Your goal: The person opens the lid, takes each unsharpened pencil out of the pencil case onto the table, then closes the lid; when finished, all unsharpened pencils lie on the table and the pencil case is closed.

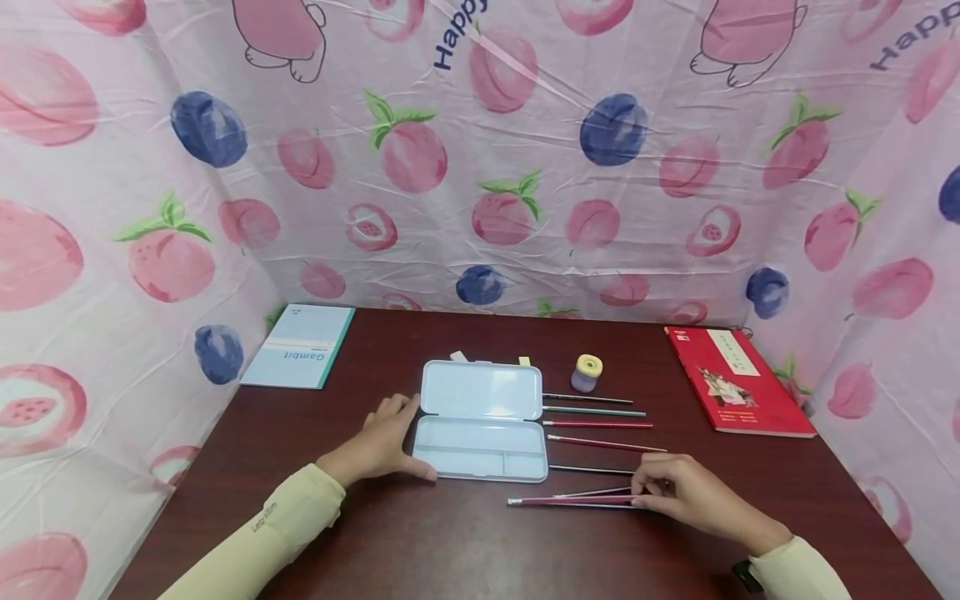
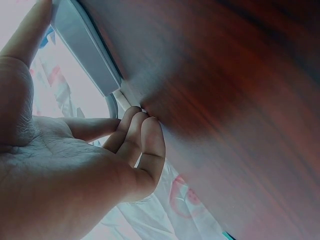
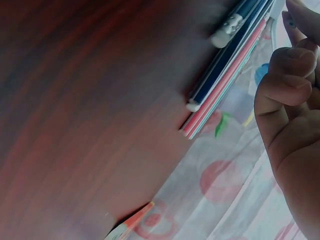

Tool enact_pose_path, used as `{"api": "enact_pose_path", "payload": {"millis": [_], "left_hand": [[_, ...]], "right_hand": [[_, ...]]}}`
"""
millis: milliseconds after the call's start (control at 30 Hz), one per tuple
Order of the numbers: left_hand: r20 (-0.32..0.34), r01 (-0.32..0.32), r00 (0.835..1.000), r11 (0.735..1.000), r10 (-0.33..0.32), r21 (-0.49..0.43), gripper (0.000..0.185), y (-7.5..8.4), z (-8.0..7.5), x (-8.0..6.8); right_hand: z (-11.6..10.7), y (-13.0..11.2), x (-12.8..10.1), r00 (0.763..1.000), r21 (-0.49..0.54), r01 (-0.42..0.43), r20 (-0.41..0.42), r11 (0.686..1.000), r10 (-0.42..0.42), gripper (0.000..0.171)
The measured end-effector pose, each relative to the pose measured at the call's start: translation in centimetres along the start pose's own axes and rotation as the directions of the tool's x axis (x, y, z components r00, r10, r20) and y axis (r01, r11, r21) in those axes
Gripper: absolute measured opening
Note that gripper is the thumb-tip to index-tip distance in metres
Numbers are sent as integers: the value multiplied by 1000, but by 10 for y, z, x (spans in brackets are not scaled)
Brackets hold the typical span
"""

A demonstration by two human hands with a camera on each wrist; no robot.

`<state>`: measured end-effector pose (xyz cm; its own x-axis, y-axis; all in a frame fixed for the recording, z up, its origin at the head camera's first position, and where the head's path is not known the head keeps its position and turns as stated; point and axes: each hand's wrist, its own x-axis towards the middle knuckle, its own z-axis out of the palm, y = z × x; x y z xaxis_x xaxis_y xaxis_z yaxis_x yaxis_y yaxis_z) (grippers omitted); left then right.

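Your left hand rests flat against the left edge of the open pencil case, fingers straight, thumb along the near corner of its lower tray. It steadies the case rather than grips it; the left wrist view shows the same relaxed palm with the case's pale edge beside the thumb. Your right hand is down on the table to the right of the case, fingers curled over the ends of a small bundle of pencils that lies near the front edge, eraser ends pointing left. From the head view it looks like a pinch on those ends, though the right wrist view is too close and blurred to say how many pencils are in the hold.

So the step in hand, as I read it, is gathering the loose pencils. The case lies opened in the middle of the table, both halves showing nothing inside. Five more pencils lie in a row just right of it, untouched, with a small sharpener behind them.

The next move calls for you to lift the bundle level, keep the pencils together, and bring them left over the lower tray, lining them up with its long side. Keep the left hand pressing so the case does not slide.
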<state>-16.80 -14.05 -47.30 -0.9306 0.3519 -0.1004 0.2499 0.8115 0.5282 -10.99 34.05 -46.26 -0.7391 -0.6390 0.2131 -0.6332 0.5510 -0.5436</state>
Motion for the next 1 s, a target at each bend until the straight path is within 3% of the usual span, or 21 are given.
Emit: {"api": "enact_pose_path", "payload": {"millis": [467, 800, 1000], "left_hand": [[-4, -17, 1000, 1000, 17, 5, 137, 1, -2, -1], [-7, -15, 1000, 1000, 15, 5, 137, 1, -1, -1], [-5, -15, 1000, 1000, 15, 1, 137, 0, 0, 0]], "right_hand": [[-10, 11, -21, 999, 10, -37, 10, 999, 37, 13], [-14, 12, -27, 988, 32, -124, 101, 992, 120, 11], [-13, 13, -31, 991, 0, -96, 93, 995, 96, 12]]}}
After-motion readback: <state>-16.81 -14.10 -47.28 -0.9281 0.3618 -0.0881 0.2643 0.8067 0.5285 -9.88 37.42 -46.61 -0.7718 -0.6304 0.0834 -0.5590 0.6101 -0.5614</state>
